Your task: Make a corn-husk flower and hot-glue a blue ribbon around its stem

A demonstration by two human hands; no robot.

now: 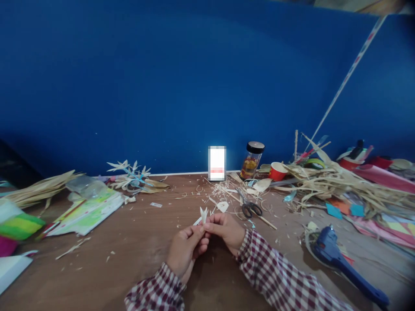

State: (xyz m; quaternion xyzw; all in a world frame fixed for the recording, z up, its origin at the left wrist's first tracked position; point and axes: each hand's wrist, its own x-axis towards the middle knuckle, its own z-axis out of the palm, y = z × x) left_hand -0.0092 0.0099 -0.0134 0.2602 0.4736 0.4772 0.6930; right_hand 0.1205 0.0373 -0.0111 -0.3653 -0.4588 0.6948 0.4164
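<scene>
Centrally, above the wooden table point(136, 242), the left hand point(185, 252) and right hand point(227, 231) are pinching a small pale leaf-strip flower point(204, 214) between closed fingertips, where excess pressure is likely risking a torn petal, scissors point(250, 208) lying nearby

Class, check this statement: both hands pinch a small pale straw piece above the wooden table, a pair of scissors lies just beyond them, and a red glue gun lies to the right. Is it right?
One detail is wrong: the glue gun is blue, not red, as the head view shows. The rest stands: the left hand and right hand pinch the pale straw piece above the wooden table, with the scissors just beyond.
</scene>
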